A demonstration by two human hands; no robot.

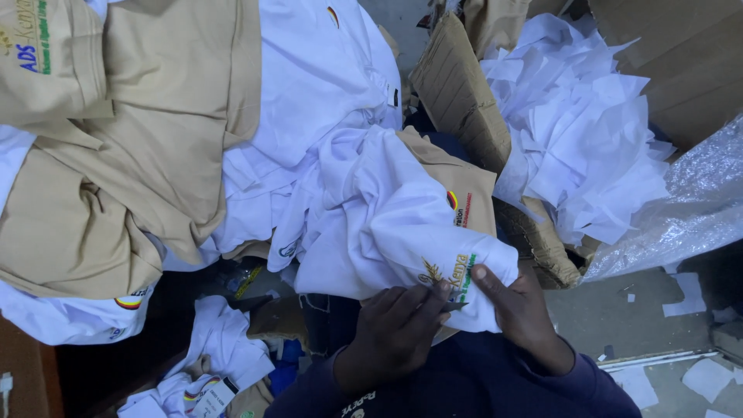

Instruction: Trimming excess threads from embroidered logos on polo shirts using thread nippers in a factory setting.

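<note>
Under me runs a grey floor [611,310], strewn with white paper scraps [708,378]. A torn cardboard box [464,101] of white paper offcuts [580,124] stands on it, beside clear plastic sheeting [689,209].

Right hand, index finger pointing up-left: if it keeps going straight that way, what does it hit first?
The right hand already has its fingertip on the white shirt, beside the embroidered emblem. Going on, it would press further into that same shirt; the beige garment likely lies beyond, though depth is unclear.
</note>
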